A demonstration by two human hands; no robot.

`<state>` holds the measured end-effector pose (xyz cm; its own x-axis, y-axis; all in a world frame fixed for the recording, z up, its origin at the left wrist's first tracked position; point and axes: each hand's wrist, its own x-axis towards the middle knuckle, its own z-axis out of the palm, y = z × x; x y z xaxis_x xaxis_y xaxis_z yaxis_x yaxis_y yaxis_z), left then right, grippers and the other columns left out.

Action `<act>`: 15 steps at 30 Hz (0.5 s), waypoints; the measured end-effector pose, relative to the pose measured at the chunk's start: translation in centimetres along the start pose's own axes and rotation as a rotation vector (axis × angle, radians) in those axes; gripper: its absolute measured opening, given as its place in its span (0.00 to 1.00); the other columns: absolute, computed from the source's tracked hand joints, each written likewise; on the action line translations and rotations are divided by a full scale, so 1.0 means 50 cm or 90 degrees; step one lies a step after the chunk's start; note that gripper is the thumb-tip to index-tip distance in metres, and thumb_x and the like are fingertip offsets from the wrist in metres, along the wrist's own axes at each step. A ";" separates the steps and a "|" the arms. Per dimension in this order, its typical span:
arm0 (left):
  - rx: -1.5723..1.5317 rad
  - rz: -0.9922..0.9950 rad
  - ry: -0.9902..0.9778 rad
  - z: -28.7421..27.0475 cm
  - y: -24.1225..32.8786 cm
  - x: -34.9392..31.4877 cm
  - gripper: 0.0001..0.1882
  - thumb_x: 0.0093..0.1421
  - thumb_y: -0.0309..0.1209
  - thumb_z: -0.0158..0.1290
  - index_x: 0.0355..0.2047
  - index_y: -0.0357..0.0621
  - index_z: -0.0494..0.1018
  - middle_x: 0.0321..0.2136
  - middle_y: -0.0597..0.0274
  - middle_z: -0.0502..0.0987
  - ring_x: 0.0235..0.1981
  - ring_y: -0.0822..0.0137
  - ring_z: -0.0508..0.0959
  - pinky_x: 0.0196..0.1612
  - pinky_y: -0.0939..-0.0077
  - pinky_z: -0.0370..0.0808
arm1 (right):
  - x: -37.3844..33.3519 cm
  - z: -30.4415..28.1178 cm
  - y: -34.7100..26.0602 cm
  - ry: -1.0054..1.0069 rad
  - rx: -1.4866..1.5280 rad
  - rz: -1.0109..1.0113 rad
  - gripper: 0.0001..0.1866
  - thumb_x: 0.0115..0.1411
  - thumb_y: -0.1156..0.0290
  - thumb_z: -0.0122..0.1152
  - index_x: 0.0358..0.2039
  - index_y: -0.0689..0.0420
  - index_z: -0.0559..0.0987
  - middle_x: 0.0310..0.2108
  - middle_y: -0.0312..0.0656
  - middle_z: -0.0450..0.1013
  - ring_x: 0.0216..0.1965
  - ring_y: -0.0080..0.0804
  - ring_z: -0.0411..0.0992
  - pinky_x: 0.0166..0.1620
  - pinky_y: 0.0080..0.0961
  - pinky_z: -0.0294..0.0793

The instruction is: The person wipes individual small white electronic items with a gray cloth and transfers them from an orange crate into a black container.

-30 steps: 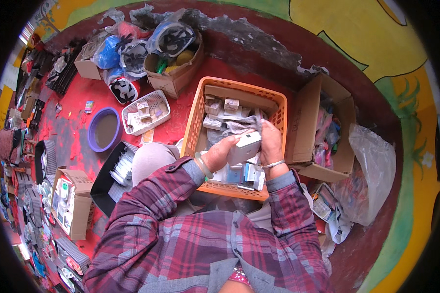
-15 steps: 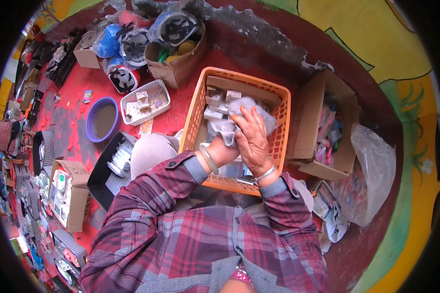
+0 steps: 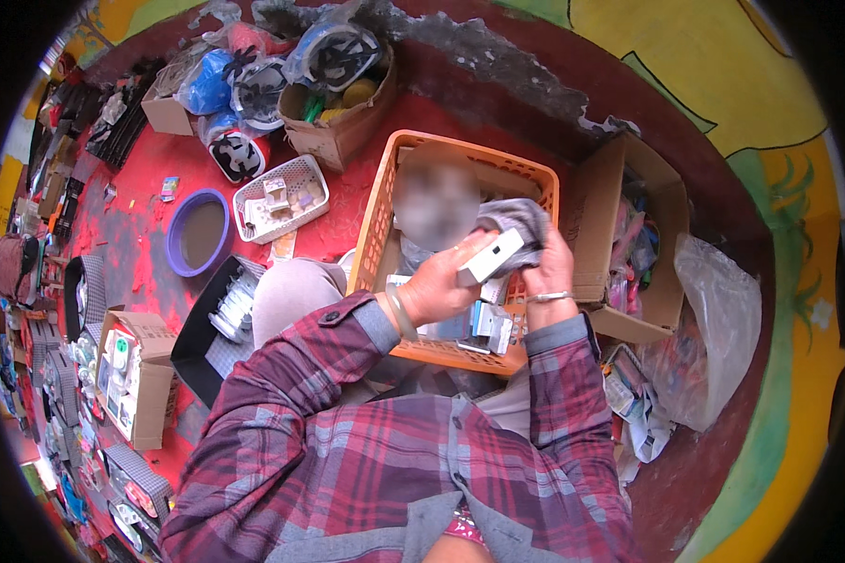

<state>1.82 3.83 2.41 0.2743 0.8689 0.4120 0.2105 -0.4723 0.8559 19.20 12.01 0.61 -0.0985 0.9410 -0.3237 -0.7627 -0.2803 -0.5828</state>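
White rectangular box (image 3: pixel 490 256) hangs over the orange basket (image 3: pixel 377 223), long axis tilted up to the right, gripped by left hand (image 3: pixel 438 284); right hand (image 3: pixel 546 267) clutches grey cloth (image 3: pixel 521 220) beside it.

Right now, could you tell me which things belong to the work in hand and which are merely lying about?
In hand:
left hand gripping a small white box
right hand holding grey cloth
orange basket beneath both hands

Lying about:
purple bowl
white mesh tray
open cardboard box on the right
clear plastic bag
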 end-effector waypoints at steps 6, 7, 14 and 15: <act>0.069 -0.135 0.041 -0.009 -0.017 0.020 0.28 0.46 0.22 0.51 0.51 0.37 0.63 0.49 0.45 0.67 0.54 0.52 0.65 0.57 0.68 0.61 | -0.101 0.092 -0.028 -0.254 -0.222 -0.153 0.16 0.63 0.59 0.44 0.42 0.57 0.73 0.49 0.47 0.68 0.49 0.42 0.67 0.53 0.38 0.65; 0.090 -0.159 0.032 -0.009 -0.009 0.022 0.27 0.46 0.22 0.51 0.50 0.38 0.64 0.48 0.46 0.68 0.53 0.52 0.66 0.56 0.68 0.62 | -0.113 0.100 -0.010 -0.276 -0.338 -0.174 0.17 0.63 0.58 0.44 0.43 0.55 0.73 0.51 0.47 0.66 0.53 0.44 0.64 0.55 0.41 0.61; 0.025 -0.154 -0.004 0.002 0.000 0.004 0.22 0.45 0.21 0.48 0.44 0.38 0.66 0.43 0.46 0.70 0.47 0.49 0.70 0.50 0.65 0.66 | -0.080 0.086 0.050 -0.212 -0.863 -0.390 0.21 0.64 0.56 0.38 0.37 0.54 0.78 0.52 0.50 0.65 0.60 0.48 0.55 0.61 0.36 0.49; 0.043 -0.148 -0.019 0.001 0.001 0.003 0.22 0.44 0.21 0.47 0.44 0.37 0.66 0.43 0.45 0.70 0.47 0.48 0.70 0.50 0.64 0.66 | -0.058 0.066 0.046 -0.202 -0.792 -0.283 0.20 0.64 0.58 0.39 0.38 0.56 0.78 0.51 0.53 0.65 0.58 0.45 0.57 0.60 0.33 0.53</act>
<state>1.93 3.92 2.46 0.2389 0.9510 0.1964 0.3332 -0.2703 0.9033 15.64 9.24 2.66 -0.2675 0.9514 0.1525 0.2926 0.2310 -0.9279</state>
